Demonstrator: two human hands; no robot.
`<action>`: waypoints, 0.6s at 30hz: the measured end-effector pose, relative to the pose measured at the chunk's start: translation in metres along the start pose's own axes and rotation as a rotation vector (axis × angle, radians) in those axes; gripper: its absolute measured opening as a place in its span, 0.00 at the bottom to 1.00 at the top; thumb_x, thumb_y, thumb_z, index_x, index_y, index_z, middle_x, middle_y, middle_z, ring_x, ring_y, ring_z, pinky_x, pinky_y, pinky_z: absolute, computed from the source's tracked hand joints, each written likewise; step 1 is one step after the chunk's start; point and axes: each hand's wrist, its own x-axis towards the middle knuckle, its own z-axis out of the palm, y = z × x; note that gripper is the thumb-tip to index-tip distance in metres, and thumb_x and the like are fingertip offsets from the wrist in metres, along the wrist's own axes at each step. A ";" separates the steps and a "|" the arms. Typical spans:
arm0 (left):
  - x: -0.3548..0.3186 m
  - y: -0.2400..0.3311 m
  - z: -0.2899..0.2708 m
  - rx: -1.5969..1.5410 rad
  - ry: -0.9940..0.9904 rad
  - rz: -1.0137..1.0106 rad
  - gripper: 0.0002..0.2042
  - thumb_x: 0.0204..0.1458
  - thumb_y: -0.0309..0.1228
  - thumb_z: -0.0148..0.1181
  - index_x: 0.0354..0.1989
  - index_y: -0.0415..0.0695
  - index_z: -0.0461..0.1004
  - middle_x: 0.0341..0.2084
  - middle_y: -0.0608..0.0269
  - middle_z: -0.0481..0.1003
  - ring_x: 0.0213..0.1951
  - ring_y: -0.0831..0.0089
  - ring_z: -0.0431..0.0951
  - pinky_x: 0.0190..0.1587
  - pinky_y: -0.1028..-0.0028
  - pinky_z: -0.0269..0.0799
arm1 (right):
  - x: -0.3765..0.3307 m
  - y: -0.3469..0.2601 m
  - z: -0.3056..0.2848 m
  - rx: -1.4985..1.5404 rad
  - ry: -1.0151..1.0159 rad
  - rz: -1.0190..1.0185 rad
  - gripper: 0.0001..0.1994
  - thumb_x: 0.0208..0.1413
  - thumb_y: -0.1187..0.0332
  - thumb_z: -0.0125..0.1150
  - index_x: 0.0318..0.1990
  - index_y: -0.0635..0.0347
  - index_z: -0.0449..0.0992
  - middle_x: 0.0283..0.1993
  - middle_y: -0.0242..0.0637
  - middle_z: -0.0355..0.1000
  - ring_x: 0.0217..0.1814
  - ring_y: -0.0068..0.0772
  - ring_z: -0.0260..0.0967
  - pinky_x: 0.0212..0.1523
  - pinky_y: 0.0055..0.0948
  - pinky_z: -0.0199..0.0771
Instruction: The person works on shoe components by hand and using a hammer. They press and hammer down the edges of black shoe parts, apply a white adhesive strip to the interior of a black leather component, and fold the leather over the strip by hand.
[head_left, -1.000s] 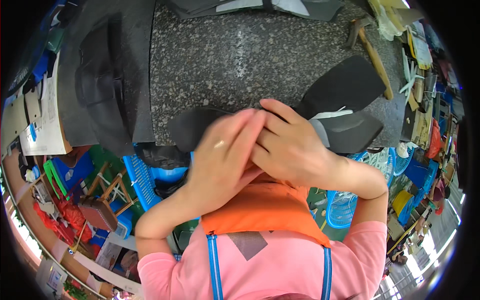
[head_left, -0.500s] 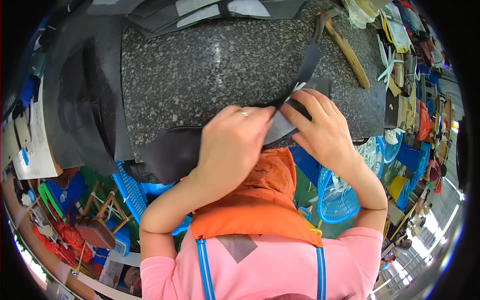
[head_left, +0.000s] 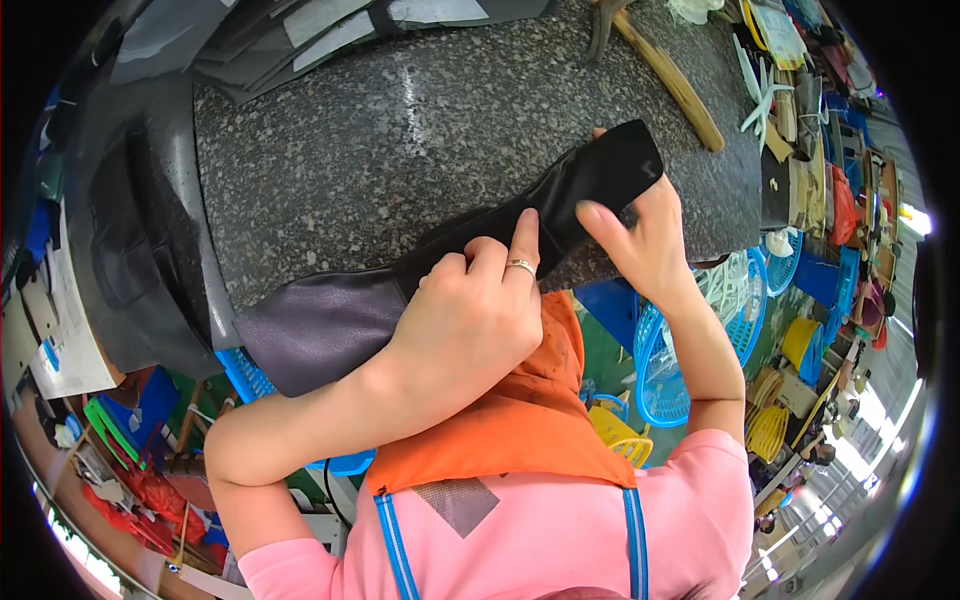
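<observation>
A long black leather piece point(head_left: 560, 195) lies across the near edge of a speckled granite slab point(head_left: 400, 130), its grey underside point(head_left: 320, 330) hanging over the edge at the left. My left hand point(head_left: 475, 310), with a ring on one finger, presses and pinches the middle of the piece. At the piece's right end my right hand point(head_left: 645, 245) grips it from below, thumb on top. An orange apron point(head_left: 520, 410) over a pink shirt fills the lower view.
Dark leather sheets point(head_left: 130, 240) lie stacked at the slab's left and far side. A wooden-handled hammer point(head_left: 665, 70) and small tools sit at the far right. Blue plastic baskets point(head_left: 680, 350) and yellow ones stand on the floor below.
Both hands have spread apart, stretching the leather piece out along the slab's edge. The right hand moved right and away with its end; the left hand slid toward the middle.
</observation>
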 end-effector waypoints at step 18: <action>-0.006 0.003 -0.015 -0.310 -0.042 -0.195 0.15 0.43 0.23 0.60 0.43 0.39 0.75 0.52 0.48 0.75 0.43 0.61 0.79 0.38 0.67 0.79 | -0.005 -0.015 -0.023 -0.353 -0.194 -0.127 0.23 0.42 0.63 0.72 0.46 0.64 0.76 0.52 0.43 0.72 0.61 0.47 0.67 0.65 0.47 0.63</action>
